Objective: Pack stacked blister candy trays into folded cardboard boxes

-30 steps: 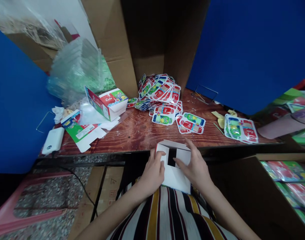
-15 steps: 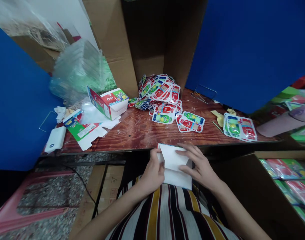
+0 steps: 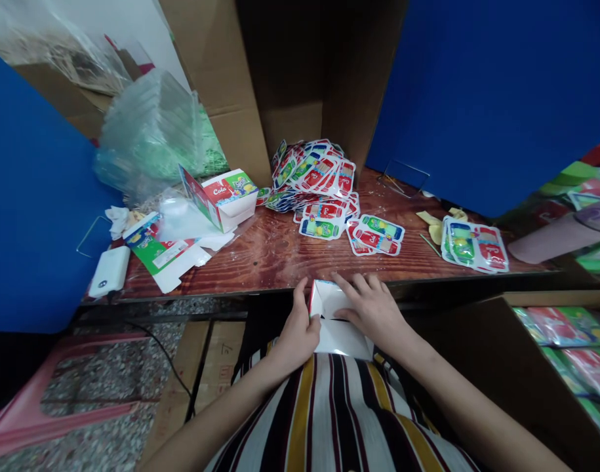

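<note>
A small white cardboard box (image 3: 335,331) rests on my lap, just below the table's front edge, its plain inside facing up. My left hand (image 3: 300,331) grips its left side, thumb up along the wall. My right hand (image 3: 371,308) lies over the box's right part, fingers pressing a flap down into it. Both hands are closed on the box. The printed outside of the box is hidden.
On the wooden table (image 3: 280,259) lie a heap of printed sachets (image 3: 312,177), a few loose sachets (image 3: 376,235), a stack of sachets (image 3: 471,246) at right, an assembled printed box (image 3: 221,196), a flat unfolded carton (image 3: 164,255), a white power bank (image 3: 107,272) and a plastic bag (image 3: 152,134). Blue panels and a big cardboard carton stand behind.
The box was held up and open, then a flap was folded over. Now it sits lower on my lap and my right hand presses the flap inside.
</note>
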`<state>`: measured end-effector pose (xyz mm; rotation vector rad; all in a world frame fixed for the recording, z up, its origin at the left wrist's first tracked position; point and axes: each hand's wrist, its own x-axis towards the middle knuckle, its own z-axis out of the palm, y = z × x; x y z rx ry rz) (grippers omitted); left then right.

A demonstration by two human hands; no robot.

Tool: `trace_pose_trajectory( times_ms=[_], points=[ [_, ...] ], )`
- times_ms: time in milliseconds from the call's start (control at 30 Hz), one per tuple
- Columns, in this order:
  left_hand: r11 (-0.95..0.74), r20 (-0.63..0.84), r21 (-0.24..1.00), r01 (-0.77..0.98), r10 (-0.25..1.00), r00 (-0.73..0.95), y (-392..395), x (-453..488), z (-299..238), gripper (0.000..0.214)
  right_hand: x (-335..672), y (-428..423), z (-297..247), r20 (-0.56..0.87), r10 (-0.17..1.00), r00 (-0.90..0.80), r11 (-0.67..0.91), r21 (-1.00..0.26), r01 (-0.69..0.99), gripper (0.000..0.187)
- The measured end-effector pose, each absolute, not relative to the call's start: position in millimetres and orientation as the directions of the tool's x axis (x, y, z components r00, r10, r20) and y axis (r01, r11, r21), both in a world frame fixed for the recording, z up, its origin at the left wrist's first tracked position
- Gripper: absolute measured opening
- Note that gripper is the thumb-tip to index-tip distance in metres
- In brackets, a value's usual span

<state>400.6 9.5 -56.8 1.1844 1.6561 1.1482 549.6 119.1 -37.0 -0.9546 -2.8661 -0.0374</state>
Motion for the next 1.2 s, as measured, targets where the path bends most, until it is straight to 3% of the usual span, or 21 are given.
trace_pose_trajectory(
  times_ms=[167, 300, 400, 500, 767, 833, 1067, 1200],
  points=[
    [0.181, -0.114, 0.951, 0.250, 0.959, -0.260, 10.5, 400.3, -56.9, 0.062, 549.8, 117.6, -34.4, 0.103, 0.601, -0.792, 0.799, -0.044, 0.600, 0.068],
    [0.164, -0.100, 0.955, 0.246, 0.963, -0.251, 9.1, 399.8, -57.8, 0.060, 563.4, 134.0, -33.1, 0.074, 0.540, -0.838, 0.828, -0.226, 0.513, 0.075],
    [0.158, -0.098, 0.959, 0.236, 0.964, -0.248, 8.6, 398.9, -58.2, 0.059, 572.0, 143.7, -39.9, 0.071, 0.575, -0.815, 0.779, -0.352, 0.519, 0.080],
    [0.161, -0.099, 0.958, 0.237, 0.962, -0.253, 8.9, 398.4, -58.5, 0.059, 573.5, 141.9, -50.2, 0.086, 0.640, -0.764, 0.734, -0.363, 0.574, 0.073],
    [0.152, -0.087, 0.962, 0.228, 0.958, -0.272, 8.0, 398.3, -59.1, 0.061, 567.9, 130.7, -45.3, 0.158, 0.647, -0.746, 0.734, -0.393, 0.553, 0.062],
    [0.143, -0.077, 0.965, 0.222, 0.957, -0.279, 7.6, 398.0, -56.3, 0.062, 572.8, 134.6, -41.4, 0.165, 0.634, -0.755, 0.726, -0.462, 0.509, 0.060],
    [0.117, -0.057, 0.969, 0.218, 0.964, -0.260, 5.5, 400.4, -52.6, 0.052, 598.9, 130.0, -68.3, 0.123, 0.824, -0.553, 0.410, -0.804, 0.431, 0.079],
    [0.126, -0.060, 0.967, 0.221, 0.957, -0.285, 8.5, 402.5, -48.6, 0.050, 593.5, 112.6, -71.6, -0.018, 0.879, -0.476, 0.166, -0.924, 0.343, 0.068]
  ],
)
